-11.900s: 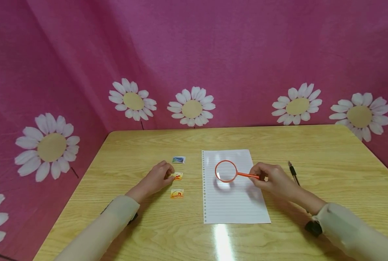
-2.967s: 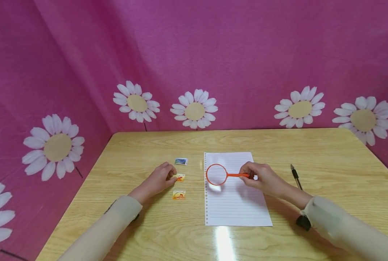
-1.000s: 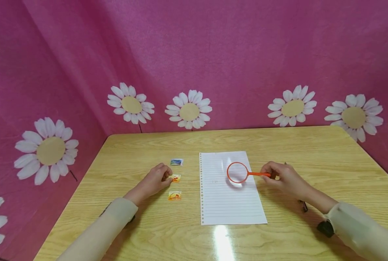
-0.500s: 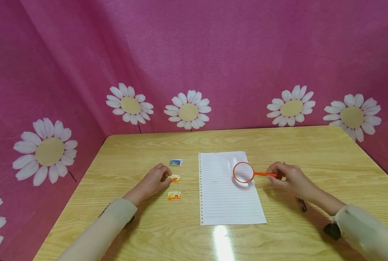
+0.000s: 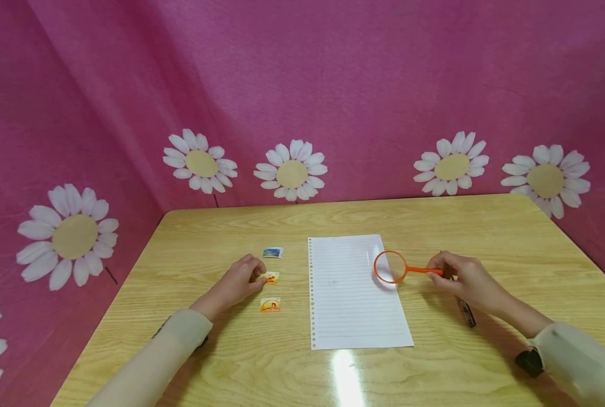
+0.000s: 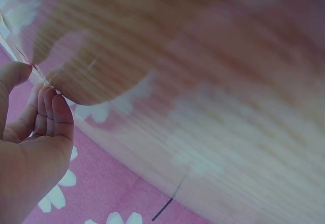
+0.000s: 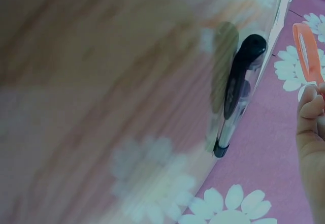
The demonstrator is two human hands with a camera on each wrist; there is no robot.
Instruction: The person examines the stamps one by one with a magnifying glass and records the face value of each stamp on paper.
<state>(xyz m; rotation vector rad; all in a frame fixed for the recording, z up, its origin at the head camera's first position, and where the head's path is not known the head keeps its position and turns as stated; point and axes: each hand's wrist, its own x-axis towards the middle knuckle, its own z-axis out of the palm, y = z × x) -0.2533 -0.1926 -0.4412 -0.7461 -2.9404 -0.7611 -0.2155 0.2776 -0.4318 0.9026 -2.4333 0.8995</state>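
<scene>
My right hand (image 5: 467,280) grips the handle of an orange-red magnifying glass (image 5: 415,269), held above the table. Its round lens overlaps the right edge of a lined sheet of paper (image 5: 358,322). A small handwritten mark (image 5: 332,282), too faint to read surely, is on the sheet's left half. My left hand (image 5: 236,282) pinches the left edge of the middle stamp (image 5: 272,277), yellow and red, with thumb and fingertips. A blue stamp (image 5: 273,252) lies beyond it and another yellow-orange stamp (image 5: 270,304) nearer me. In the right wrist view only the frame's orange edge (image 7: 306,56) shows.
A black pen (image 5: 466,312) lies under my right forearm, partly hidden; the right wrist view shows the pen (image 7: 238,76) more fully. The wooden table (image 5: 262,362) meets a pink flowered cloth (image 5: 302,73) at the back and sides.
The magnifying glass first went left over the sheet, then right to its right edge, uncovering the handwritten mark. My right hand now covers more of the pen. My left hand stays at the middle stamp.
</scene>
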